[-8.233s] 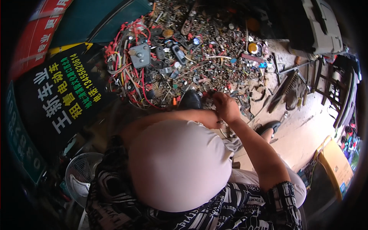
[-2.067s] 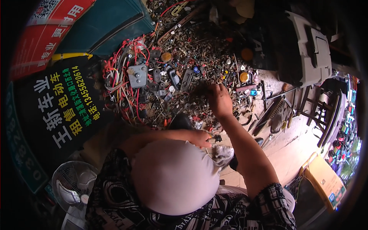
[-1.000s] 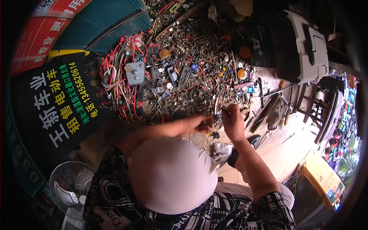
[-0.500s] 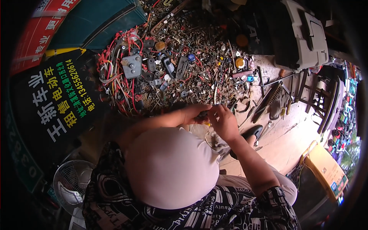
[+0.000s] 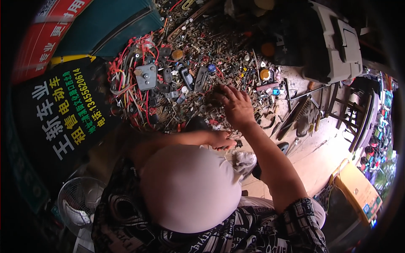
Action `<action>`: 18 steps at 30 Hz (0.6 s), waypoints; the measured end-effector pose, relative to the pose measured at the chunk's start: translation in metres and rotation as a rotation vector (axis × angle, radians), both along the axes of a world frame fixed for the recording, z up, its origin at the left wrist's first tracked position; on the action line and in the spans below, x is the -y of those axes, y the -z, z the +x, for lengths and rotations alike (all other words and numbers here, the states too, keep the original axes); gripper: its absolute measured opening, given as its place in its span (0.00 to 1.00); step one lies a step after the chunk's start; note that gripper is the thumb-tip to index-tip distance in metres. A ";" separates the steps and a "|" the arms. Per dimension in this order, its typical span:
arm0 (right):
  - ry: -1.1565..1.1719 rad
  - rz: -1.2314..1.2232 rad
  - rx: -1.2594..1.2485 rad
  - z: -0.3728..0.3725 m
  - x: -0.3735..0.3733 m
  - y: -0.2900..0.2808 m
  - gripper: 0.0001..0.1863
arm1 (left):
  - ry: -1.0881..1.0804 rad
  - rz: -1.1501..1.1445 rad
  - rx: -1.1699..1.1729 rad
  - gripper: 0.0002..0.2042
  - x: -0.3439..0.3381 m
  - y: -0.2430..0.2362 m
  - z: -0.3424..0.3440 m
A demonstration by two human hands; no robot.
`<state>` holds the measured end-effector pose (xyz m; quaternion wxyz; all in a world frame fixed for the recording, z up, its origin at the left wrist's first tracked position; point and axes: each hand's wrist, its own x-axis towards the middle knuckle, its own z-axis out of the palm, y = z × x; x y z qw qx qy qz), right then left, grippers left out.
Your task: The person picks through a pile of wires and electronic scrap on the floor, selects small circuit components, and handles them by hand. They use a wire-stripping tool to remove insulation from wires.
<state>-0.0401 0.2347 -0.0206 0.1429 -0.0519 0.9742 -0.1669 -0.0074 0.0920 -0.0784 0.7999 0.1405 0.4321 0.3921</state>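
My right hand (image 5: 239,108) reaches out over a wide heap of small scrap parts (image 5: 228,55), palm down with the fingers apart. Its fingertips are close to the loose bits, and nothing shows in them. My left hand (image 5: 221,140) is closed low by my belly, at the near edge of the heap. A small dark part (image 5: 239,143) sticks out past its fingertips; its kind is too small to make out. Near my right hand in the heap lie a dark oblong plastic piece (image 5: 201,78) and a blue round cap (image 5: 211,68).
Tangled red and white wires (image 5: 126,80) and a grey metal box (image 5: 146,77) lie at the heap's left. A brush (image 5: 297,114) and other tools are on the floor at right. A black sign board (image 5: 63,114), a fan (image 5: 78,204) and a cardboard box (image 5: 356,189) stand around.
My hands were together at the near edge, by a thin white strip. Now my right hand has moved forward over the heap and spread its fingers; my left has drawn slightly back.
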 end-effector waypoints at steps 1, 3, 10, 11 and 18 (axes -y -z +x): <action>0.050 0.053 0.003 0.002 -0.008 0.001 0.25 | 0.047 0.053 -0.042 0.20 0.001 0.002 -0.001; 0.183 0.102 0.076 0.011 -0.028 -0.002 0.26 | 0.077 0.080 -0.096 0.23 -0.001 0.001 -0.002; 0.372 0.076 0.081 0.018 -0.044 -0.002 0.21 | 0.056 0.031 -0.029 0.22 0.001 0.009 0.003; 0.362 0.061 0.057 0.006 -0.043 -0.002 0.20 | 0.059 0.022 0.017 0.20 0.000 0.009 0.000; 0.365 0.068 0.003 -0.065 -0.035 0.013 0.36 | 0.032 0.021 0.043 0.16 0.001 0.007 0.003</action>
